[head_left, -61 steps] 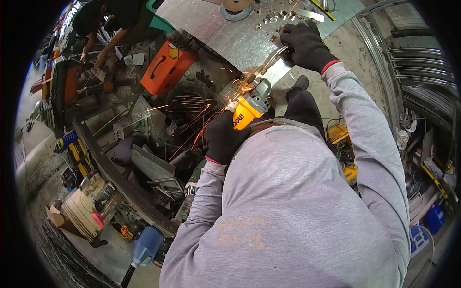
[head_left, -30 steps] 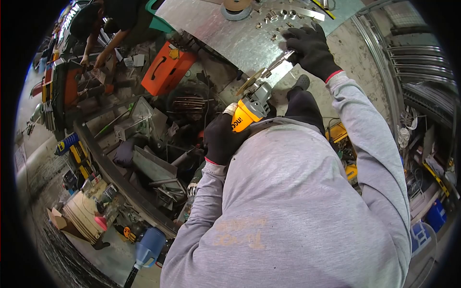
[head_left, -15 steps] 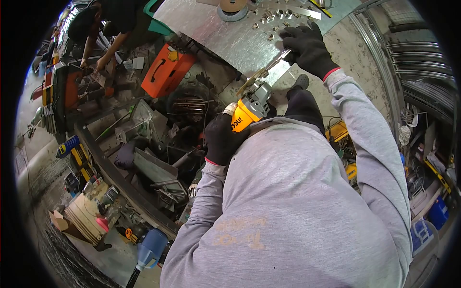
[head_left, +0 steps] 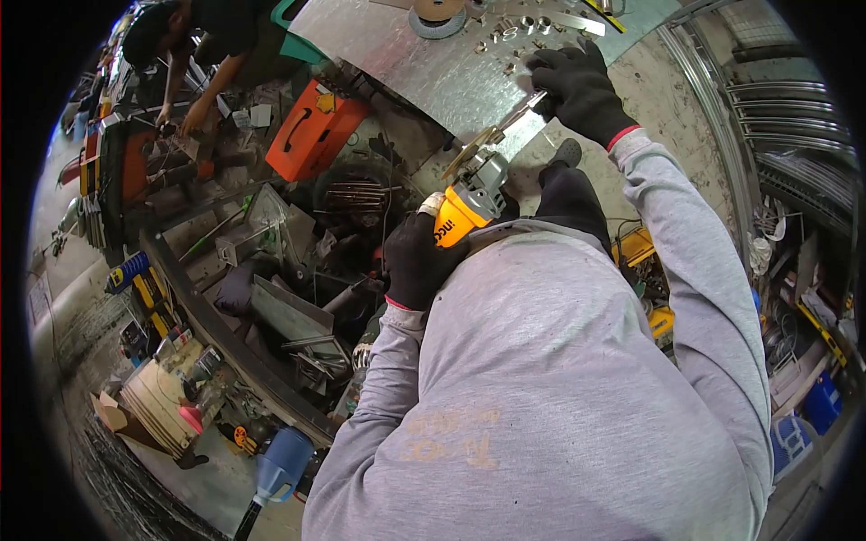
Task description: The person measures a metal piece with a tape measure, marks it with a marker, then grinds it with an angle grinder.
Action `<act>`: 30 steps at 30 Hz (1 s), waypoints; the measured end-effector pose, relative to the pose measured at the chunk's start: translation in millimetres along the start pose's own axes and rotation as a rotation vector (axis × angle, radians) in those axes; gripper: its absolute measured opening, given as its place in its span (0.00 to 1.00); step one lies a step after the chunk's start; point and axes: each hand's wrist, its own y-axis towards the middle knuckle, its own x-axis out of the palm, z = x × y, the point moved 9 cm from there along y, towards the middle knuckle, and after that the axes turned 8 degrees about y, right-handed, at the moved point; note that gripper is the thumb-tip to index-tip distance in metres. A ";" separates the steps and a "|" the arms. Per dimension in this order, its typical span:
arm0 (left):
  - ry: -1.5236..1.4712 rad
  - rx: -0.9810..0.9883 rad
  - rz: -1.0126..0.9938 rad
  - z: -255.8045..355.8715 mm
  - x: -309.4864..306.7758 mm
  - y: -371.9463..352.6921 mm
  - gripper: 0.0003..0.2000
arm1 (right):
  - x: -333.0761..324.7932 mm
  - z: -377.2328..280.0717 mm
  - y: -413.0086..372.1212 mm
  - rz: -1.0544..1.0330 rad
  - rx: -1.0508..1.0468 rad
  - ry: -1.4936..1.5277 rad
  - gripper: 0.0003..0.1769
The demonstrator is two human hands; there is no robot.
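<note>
My left hand (head_left: 418, 261), in a black glove, is wrapped round the yellow body of an angle grinder (head_left: 462, 216) held close to my waist. The grinder's thin disc (head_left: 467, 155) is seen nearly edge-on and meets, or lies very near, a slim shiny metal piece (head_left: 523, 114). My right hand (head_left: 577, 95), gloved as well, pinches the far end of that piece at the edge of a metal-topped table (head_left: 397, 54). Its upper fingers are stretched out over the tabletop. Where the disc and the metal piece come together is too small to make out exactly.
Several small metal rings (head_left: 528, 24) and a stack of abrasive discs (head_left: 437, 18) lie on the table. An orange toolbox (head_left: 316, 131) stands left of it, amid scrap metal. Another person (head_left: 225, 54) bends over work at upper left. Steel tubes (head_left: 780, 108) line the right.
The other person at upper left has shifted head and arms slightly. My hands, the grinder and the metal piece have stayed almost in place.
</note>
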 end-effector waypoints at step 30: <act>0.029 0.017 -0.019 1.6 1.7 3.0 0.37 | -2.5 -2.4 -0.6 -0.023 0.014 0.017 0.16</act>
